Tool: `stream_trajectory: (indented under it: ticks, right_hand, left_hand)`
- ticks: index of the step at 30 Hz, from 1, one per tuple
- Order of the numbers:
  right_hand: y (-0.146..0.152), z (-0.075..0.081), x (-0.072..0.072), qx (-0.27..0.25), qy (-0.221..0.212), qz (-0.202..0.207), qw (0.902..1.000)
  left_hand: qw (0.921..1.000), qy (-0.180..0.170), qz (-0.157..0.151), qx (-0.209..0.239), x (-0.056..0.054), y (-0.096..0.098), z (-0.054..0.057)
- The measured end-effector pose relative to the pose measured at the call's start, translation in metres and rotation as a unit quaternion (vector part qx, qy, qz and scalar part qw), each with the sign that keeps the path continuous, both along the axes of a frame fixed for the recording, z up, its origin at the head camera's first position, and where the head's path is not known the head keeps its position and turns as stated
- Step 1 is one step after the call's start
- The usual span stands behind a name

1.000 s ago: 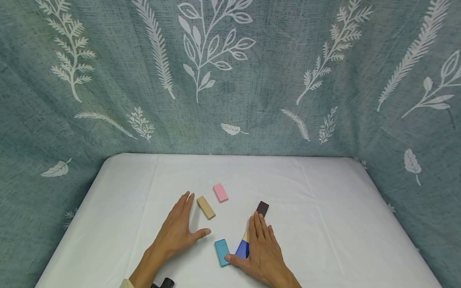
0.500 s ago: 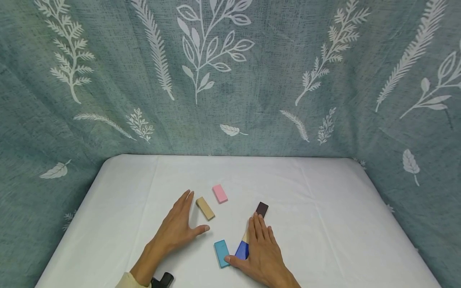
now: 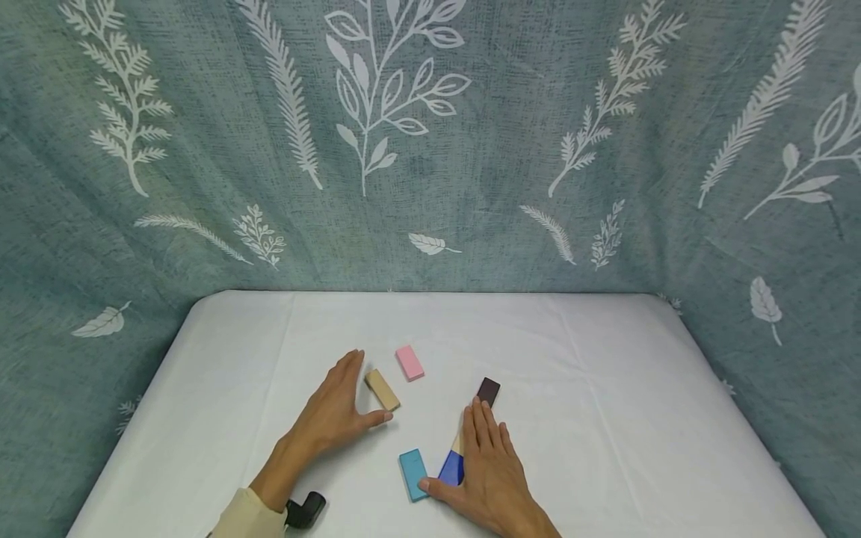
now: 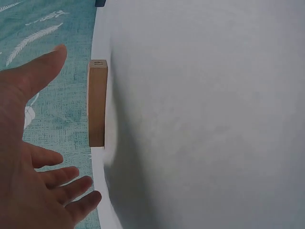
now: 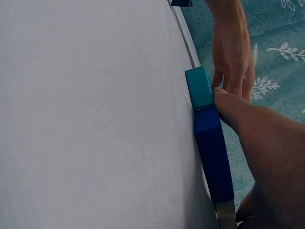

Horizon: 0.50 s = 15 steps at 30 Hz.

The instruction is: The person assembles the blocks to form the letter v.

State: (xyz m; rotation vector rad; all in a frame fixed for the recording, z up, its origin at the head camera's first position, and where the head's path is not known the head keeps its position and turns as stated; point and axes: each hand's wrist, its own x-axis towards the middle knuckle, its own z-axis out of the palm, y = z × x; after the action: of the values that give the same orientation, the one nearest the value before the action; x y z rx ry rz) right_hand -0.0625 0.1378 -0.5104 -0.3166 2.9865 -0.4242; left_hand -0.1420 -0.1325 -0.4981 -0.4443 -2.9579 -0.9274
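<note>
The tan block (image 3: 383, 390) on the white tabletop (image 3: 605, 456) is flanked by the left hand (image 3: 334, 411), fingers extended; the blue block (image 3: 451, 468) is partly covered by the straight-fingered right hand (image 3: 492, 474), the teal block (image 3: 412, 474) being touched by its thumb

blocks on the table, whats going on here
A person has both hands out over a white table. The left hand is open beside a tan block, not gripping it. The right hand, held out flat, partly covers a blue block, a pale block and a dark brown block, with its thumb at a teal block. A pink block lies beyond the tan block.
</note>
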Motion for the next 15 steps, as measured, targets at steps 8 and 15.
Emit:
stream_trajectory:
  ticks: [8,15]
  right_hand:
    - [-0.0001,0.0012,-0.0003,-0.006,0.000,0.002,1.0000]
    - [0.0005,-0.0003,-0.0001,-0.003,0.001,0.001,1.0000]
  left_hand:
    - [0.9997,-0.006,0.003,-0.022,-0.0046,0.0022,-0.0015]
    - [0.9992,0.000,0.003,-0.040,-0.0059,0.0024,-0.0030]
